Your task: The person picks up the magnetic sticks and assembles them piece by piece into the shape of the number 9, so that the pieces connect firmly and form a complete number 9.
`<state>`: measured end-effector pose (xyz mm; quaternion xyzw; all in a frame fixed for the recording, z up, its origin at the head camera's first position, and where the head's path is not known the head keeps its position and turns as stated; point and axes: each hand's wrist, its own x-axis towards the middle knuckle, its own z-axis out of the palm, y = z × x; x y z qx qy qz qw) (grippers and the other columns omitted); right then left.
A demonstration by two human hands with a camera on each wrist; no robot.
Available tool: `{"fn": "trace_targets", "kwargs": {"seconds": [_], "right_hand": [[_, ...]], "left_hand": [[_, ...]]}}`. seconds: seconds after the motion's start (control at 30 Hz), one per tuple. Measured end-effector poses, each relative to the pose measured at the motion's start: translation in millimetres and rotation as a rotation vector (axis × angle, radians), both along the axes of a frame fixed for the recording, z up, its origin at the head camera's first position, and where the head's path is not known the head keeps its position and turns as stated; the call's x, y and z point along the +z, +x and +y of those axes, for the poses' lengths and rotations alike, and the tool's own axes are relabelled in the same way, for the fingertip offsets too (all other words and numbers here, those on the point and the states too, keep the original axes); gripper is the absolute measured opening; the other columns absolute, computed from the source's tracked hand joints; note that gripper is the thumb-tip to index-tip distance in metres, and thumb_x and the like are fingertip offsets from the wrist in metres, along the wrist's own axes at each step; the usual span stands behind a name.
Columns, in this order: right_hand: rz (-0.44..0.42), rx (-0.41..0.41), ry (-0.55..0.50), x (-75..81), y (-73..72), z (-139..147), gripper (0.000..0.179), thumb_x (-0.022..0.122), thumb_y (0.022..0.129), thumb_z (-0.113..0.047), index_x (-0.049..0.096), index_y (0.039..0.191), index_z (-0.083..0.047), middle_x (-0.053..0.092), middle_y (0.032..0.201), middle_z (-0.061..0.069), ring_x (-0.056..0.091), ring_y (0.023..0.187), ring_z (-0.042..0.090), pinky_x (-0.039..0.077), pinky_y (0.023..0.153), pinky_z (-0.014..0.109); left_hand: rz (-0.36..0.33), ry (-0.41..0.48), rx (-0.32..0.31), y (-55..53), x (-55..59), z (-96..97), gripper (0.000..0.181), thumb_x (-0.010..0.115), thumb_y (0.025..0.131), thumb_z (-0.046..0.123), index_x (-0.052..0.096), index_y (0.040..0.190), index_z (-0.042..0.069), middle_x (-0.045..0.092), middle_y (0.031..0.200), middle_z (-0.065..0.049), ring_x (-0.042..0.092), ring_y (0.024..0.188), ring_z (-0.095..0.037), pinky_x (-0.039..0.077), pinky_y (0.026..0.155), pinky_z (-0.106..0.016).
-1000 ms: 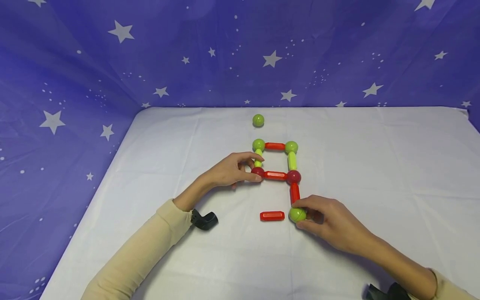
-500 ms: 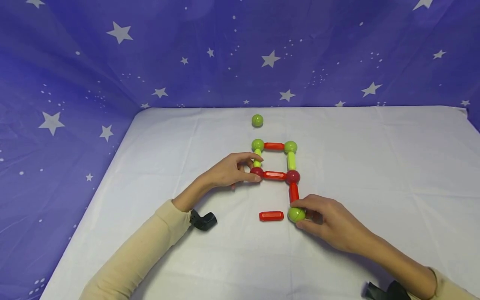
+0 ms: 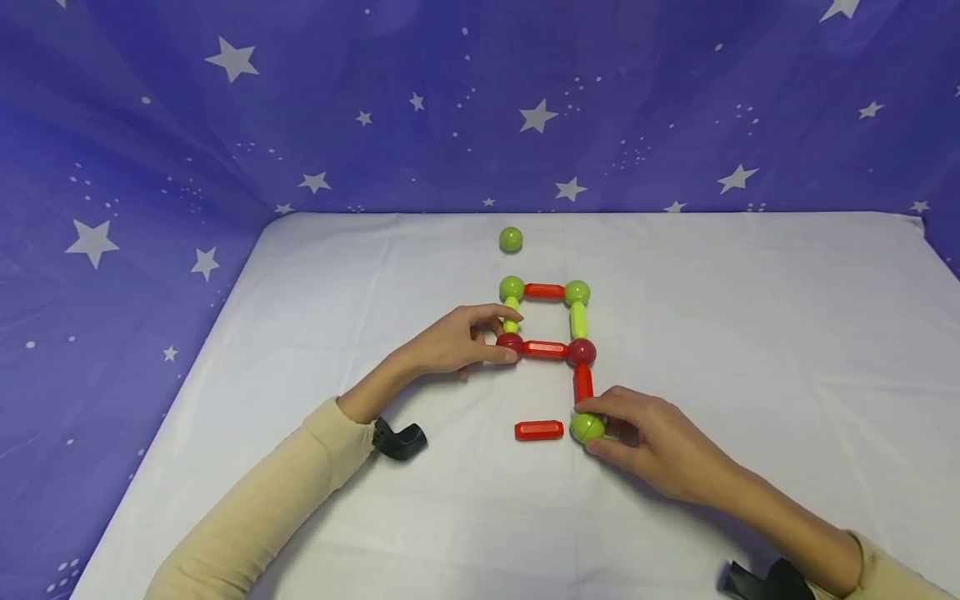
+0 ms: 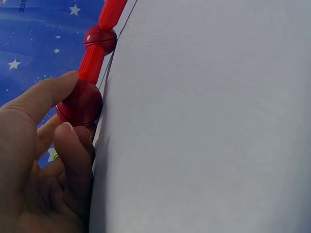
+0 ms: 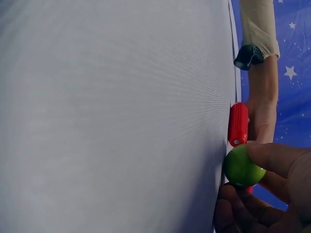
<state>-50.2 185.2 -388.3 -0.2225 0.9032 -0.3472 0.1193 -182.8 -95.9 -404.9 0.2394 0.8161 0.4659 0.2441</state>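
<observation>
My left hand (image 3: 461,340) pinches the left dark red ball (image 4: 82,103) of a flat frame built from balls and rods. Green balls (image 3: 577,292) form its far corners, with a red rod (image 3: 543,291) between them and lime rods (image 3: 578,321) down the sides. A second dark red ball (image 3: 581,352) joins the nearer red rod (image 3: 545,349) to another red rod (image 3: 583,383) that points toward me. At that rod's near end my right hand (image 3: 660,442) grips a green ball (image 5: 240,167) between thumb and fingers.
A loose red rod (image 3: 538,430) lies just left of the gripped green ball. Beyond the frame sits a lone green ball (image 3: 511,239). White cloth (image 3: 750,333) covers the table, and a blue star-patterned curtain (image 3: 645,100) stands behind it.
The whole head view shifts slightly, with everything sliding a little left. Both hands keep their holds, and the pieces stay in the same arrangement.
</observation>
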Motion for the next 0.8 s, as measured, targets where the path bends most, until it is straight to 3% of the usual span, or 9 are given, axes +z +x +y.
{"fn": "trace_targets", "kwargs": {"seconds": [0.2,0.4,0.6,0.7,0.8], "right_hand": [[-0.010,-0.001,-0.007,0.0,0.2,0.3,0.039,0.079,0.084,-0.013,0.068,0.121,-0.016,0.061,0.098,-0.014,0.056,0.082,0.009,0.053,0.072,0.025],[-0.009,0.000,-0.010,0.2,0.5,-1.1,0.038,0.079,0.084,-0.012,0.068,0.121,-0.016,0.061,0.099,-0.015,0.057,0.083,0.009,0.053,0.073,0.025],[0.005,-0.009,-0.007,-0.4,1.7,-1.3,0.039,0.079,0.084,-0.012,0.068,0.121,-0.017,0.061,0.099,-0.015,0.056,0.083,0.008,0.053,0.074,0.025],[0.009,-0.016,-0.008,-0.8,1.8,0.0,0.040,0.079,0.084,-0.012,0.068,0.121,-0.017,0.061,0.099,-0.015,0.056,0.083,0.009,0.052,0.073,0.025],[0.009,-0.013,-0.013,-1.2,1.3,1.1,0.039,0.079,0.084,-0.012,0.068,0.121,-0.017,0.061,0.100,-0.015,0.056,0.083,0.009,0.052,0.073,0.025]], "left_hand": [[0.022,-0.034,0.014,5.6,2.9,-0.6,0.058,0.080,0.085,0.030,0.057,0.138,0.023,0.060,0.111,-0.002,0.049,0.054,-0.020,0.048,0.043,-0.033],[0.060,-0.001,0.051,18.8,3.5,-7.6,0.067,0.080,0.085,0.028,0.050,0.144,0.020,0.061,0.115,0.000,0.052,0.053,-0.020,0.050,0.046,-0.034],[0.026,0.146,0.178,46.5,10.9,-10.0,0.057,0.079,0.085,0.027,0.054,0.134,0.013,0.057,0.111,-0.008,0.047,0.051,-0.020,0.043,0.040,-0.031],[-0.009,0.183,0.167,61.8,15.9,-6.3,0.048,0.079,0.085,0.025,0.059,0.127,0.013,0.058,0.109,-0.010,0.045,0.051,-0.019,0.039,0.039,-0.028],[0.020,0.167,0.108,77.1,16.6,-0.5,0.043,0.080,0.085,0.023,0.063,0.122,0.012,0.061,0.106,-0.007,0.048,0.053,-0.016,0.041,0.043,-0.027]]}}
